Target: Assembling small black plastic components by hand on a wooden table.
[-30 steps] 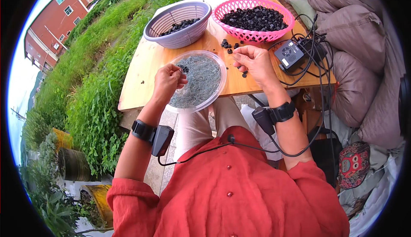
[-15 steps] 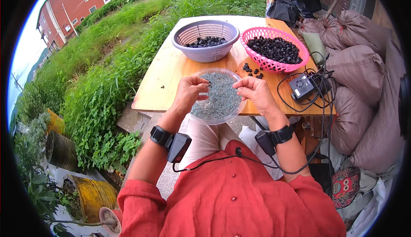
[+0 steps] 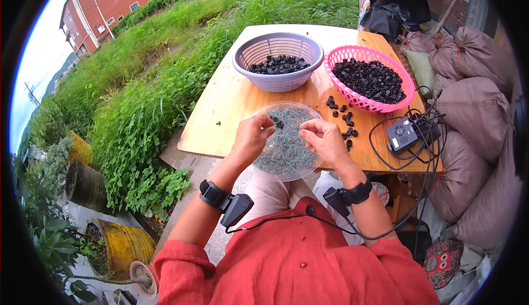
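A round clear plastic tub [image 3: 287,174] full of thin grey-blue screws stands at the table's near edge, above my lap. My left hand [image 3: 252,140] is over its left side, fingertips pinched together. Small black plastic pieces [image 3: 278,123] show just beyond those fingertips; whether they are held or lie on the screws is unclear. Above the tub's right side my right hand [image 3: 329,142] has thumb and forefinger pinched, but anything between them is too small to make out. Several loose black knob-like pieces [image 3: 348,119] lie on the wood right of the tub.
On the wooden table [image 3: 217,107], a grey-purple basket [image 3: 278,82] and a pink basket [image 3: 380,107] hold many black pieces. A black box [image 3: 402,134] with tangled cables lies at the right edge. Stuffed sacks [image 3: 468,101] are piled beyond. Cabled devices are strapped to both wrists.
The view has shifted, so the scene sits lower and further right. My right hand has drawn back toward me, uncovering more loose black pieces. Black pieces now show by my left fingertips.
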The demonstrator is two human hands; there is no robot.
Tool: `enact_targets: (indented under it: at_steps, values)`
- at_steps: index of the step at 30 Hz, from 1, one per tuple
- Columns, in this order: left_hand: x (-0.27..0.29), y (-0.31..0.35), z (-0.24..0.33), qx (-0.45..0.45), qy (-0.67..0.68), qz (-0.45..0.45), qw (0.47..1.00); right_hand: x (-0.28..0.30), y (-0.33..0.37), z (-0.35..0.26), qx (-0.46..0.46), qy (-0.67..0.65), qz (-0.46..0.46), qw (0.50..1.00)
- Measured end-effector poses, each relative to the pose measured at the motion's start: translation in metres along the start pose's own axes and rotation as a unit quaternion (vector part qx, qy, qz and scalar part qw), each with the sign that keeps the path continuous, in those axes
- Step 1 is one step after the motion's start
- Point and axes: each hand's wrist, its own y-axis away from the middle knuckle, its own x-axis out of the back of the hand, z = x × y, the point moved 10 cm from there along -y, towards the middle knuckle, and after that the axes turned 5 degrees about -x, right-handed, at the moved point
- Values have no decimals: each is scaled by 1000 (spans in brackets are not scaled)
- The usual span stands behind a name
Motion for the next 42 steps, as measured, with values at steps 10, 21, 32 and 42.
enact_targets:
  at_steps: [10,21,32,42]
  values:
    - [8,-16,-31,22,-321,10,947,25,9,19,-36,-56,-32,997]
    - [-16,5,-25,137,381,-24,914,8,0,27,-138,-163,-104,971]
    - [-39,-8,12,100,418,-96,898,-7,-14,25,-131,-277,-38,951]
    - [-42,-12,5,61,325,-94,939,-17,-11,36,-153,-340,-10,928]
